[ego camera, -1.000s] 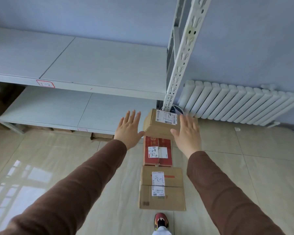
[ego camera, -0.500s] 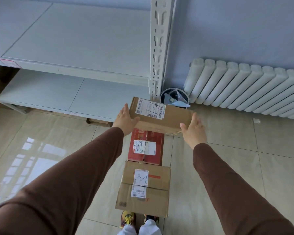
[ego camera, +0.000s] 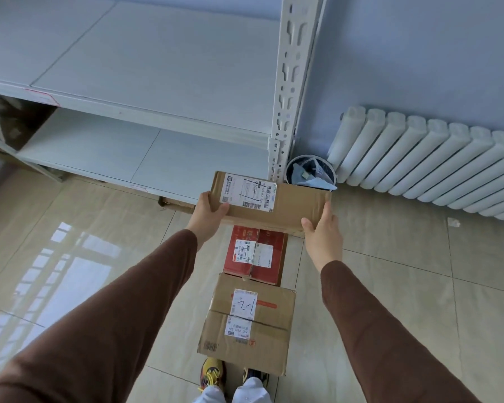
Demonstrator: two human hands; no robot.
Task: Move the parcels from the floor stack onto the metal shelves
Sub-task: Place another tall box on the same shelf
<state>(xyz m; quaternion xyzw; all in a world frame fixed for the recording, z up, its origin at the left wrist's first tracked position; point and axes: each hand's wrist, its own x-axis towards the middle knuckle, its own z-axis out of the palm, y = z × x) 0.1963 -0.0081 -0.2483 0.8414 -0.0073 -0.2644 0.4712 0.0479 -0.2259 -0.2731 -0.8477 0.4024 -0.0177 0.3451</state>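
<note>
A long flat brown parcel with a white shipping label is held off the floor between my hands. My left hand grips its left end, thumb on top. My right hand grips its right near corner. Below it on the floor lie a red parcel and, nearer my feet, a larger brown box with a label marked 1-2. The white metal shelves stand ahead and to the left, with an upper board and a lower board, both bare.
The shelf's perforated white upright rises just beyond the held parcel. A round bin with rubbish stands beside it, and a white radiator runs along the right wall. The floor is glossy beige tile. My shoes touch the nearest box.
My hands went from reaching, fingers spread, to gripping both ends of the top brown parcel. It has turned lengthwise and risen off the red parcel. The view moved closer to the shelves.
</note>
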